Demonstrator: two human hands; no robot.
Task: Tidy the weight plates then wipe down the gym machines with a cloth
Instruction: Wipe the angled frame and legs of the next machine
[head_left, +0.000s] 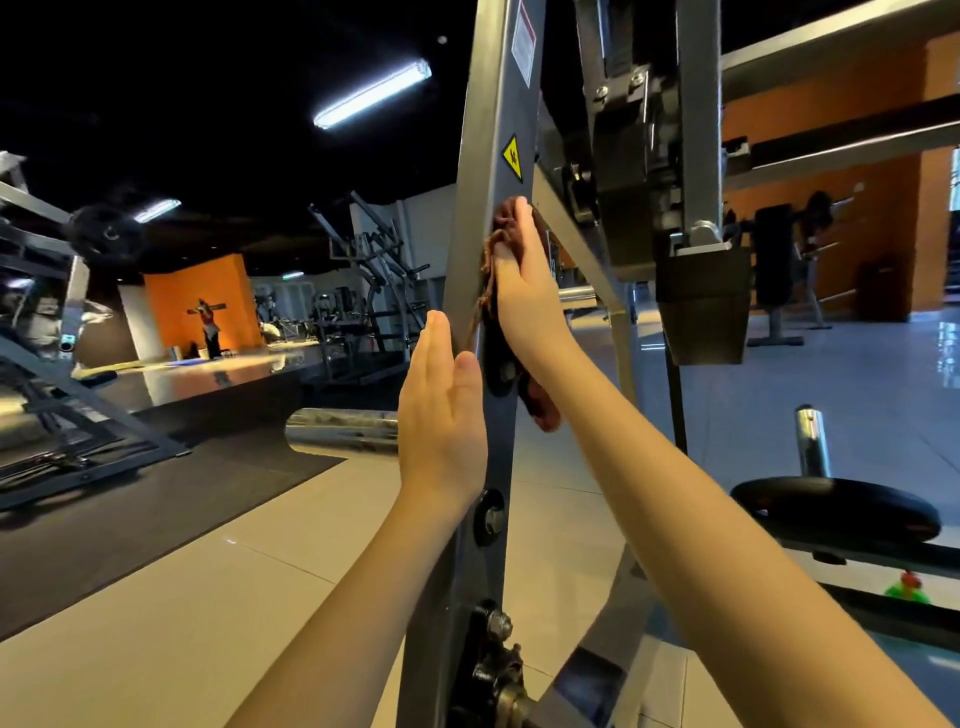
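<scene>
A tall grey steel upright (485, 156) of a gym machine rises through the middle of the view. My right hand (522, 291) presses a brown cloth (501, 228) flat against the upright's right face, just below a yellow warning sticker (512, 157). The cloth's lower end hangs out beneath my wrist. My left hand (441, 410) lies with straight fingers against the upright's left edge, lower down, holding nothing. A black weight plate (836, 512) rests on a chrome peg (811, 441) at the right.
Black bolts (491, 512) run down the upright. A padded black block (704, 306) hangs from the frame to the right. A chrome bar (343, 428) crosses behind my left hand. Other machines (374, 291) stand at the back, a plate-loaded rack (72, 312) at the left.
</scene>
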